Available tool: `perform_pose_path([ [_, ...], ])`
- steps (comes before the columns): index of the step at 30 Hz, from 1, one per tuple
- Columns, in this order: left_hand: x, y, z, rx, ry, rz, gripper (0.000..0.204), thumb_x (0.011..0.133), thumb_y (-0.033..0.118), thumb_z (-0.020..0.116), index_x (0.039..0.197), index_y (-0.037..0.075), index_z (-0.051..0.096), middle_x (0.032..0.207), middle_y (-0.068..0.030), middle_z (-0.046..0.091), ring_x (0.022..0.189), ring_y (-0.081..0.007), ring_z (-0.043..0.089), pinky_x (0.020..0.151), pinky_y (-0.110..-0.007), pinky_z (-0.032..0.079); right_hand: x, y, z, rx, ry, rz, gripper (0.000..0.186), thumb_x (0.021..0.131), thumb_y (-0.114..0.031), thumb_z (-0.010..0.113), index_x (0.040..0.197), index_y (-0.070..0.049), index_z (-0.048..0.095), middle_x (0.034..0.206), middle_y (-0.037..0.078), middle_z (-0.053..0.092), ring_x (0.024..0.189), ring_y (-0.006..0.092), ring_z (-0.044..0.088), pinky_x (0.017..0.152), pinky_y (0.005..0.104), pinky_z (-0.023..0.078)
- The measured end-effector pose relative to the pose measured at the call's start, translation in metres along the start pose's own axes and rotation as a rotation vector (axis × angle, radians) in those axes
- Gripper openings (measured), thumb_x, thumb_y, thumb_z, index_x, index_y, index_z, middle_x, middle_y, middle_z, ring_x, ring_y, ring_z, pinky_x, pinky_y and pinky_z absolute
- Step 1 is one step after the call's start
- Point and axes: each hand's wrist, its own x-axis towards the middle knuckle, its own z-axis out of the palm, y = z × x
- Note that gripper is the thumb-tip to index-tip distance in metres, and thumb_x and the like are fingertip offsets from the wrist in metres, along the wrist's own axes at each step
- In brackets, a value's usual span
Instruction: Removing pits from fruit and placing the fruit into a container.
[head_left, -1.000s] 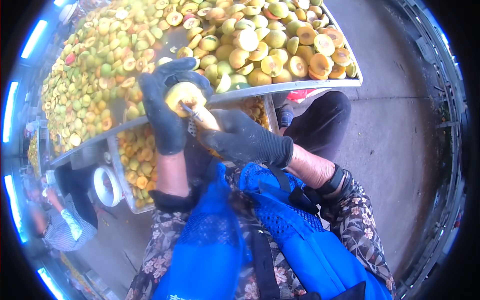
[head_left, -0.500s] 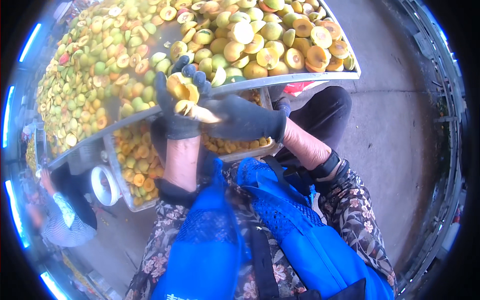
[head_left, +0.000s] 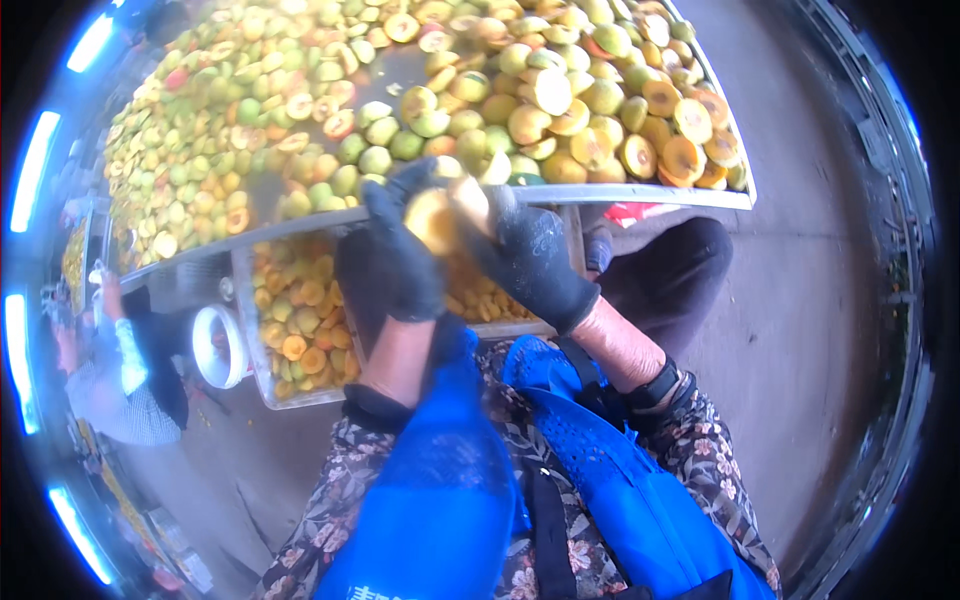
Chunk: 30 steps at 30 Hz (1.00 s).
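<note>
My left hand point(head_left: 408, 265), in a dark glove, closes around a yellow peach half point(head_left: 430, 222) just off the near edge of the table. Close against it, my right hand point(head_left: 540, 262), gloved too, has its fingers curled around a pale piece point(head_left: 468, 203) that motion smears; whether it is another fruit half or a tool I cannot tell. Beyond both hands, many whole-looking and halved yellow-green peaches point(head_left: 590, 145) lie heaped on the metal-edged table point(head_left: 650, 194).
Below the table edge stands a crate point(head_left: 325, 398) of cut fruit point(head_left: 300, 335), with more cut fruit point(head_left: 495, 303) under my hands. A white bucket point(head_left: 220, 345) is to its left. Another person point(head_left: 130, 385) is at the far left. My knee point(head_left: 690, 265) juts out at right.
My hands have shifted right in view, along with the surroundings. The right hand has turned and drawn away from the left wrist, its fingers now beside the peach half.
</note>
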Motion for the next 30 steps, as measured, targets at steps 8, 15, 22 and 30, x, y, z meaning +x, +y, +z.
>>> perform_pose_path([
  [8, -0.02, -0.076, -0.024, 0.18, -0.036, 0.095, 0.037, 0.102, 0.028, 0.033, 0.112, 0.001, 0.057, 0.108, -0.0078, 0.059, 0.1, -0.0172, 0.055, 0.089, -0.032, 0.045, -0.008, 0.006, 0.035, -0.365, -0.125, -0.192, 0.028, 0.085, -0.016, 0.057, 0.113, -0.021, 0.056, 0.088, 0.005, 0.061, 0.058, 0.0243, 0.062, 0.047, 0.0379, 0.047],
  [15, -0.021, -0.079, -0.085, 0.415, -0.22, 0.215, 0.035, 0.098, 0.03, 0.044, 0.118, 0.002, 0.049, 0.1, -0.0094, 0.058, 0.091, -0.0196, 0.059, 0.079, -0.032, 0.05, -0.033, 0.018, 0.056, -0.083, -0.342, -0.302, 0.027, 0.08, -0.028, 0.067, 0.093, -0.011, 0.052, 0.062, 0.011, 0.057, 0.054, 0.0326, 0.059, 0.046, 0.0426, 0.044],
  [22, 0.007, -0.13, -0.218, 0.459, 0.282, -0.018, 0.029, 0.099, 0.023, 0.046, 0.112, -0.001, 0.055, 0.106, -0.0092, 0.06, 0.101, -0.0196, 0.057, 0.087, -0.03, 0.045, -0.075, 0.087, 0.015, -0.272, -0.449, 0.188, 0.026, 0.085, -0.027, 0.063, 0.099, -0.01, 0.049, 0.061, 0.019, 0.058, 0.059, 0.0397, 0.06, 0.052, 0.0495, 0.045],
  [30, 0.211, -0.146, -0.144, 0.919, -0.116, 0.294, 0.039, 0.087, 0.024, 0.058, 0.119, 0.002, 0.055, 0.108, -0.0215, 0.062, 0.103, -0.0352, 0.058, 0.091, -0.042, 0.045, -0.09, 0.083, 0.003, -0.031, -0.573, 0.449, 0.02, 0.088, -0.018, 0.059, 0.103, -0.006, 0.052, 0.066, 0.02, 0.057, 0.066, 0.0394, 0.061, 0.057, 0.0472, 0.047],
])
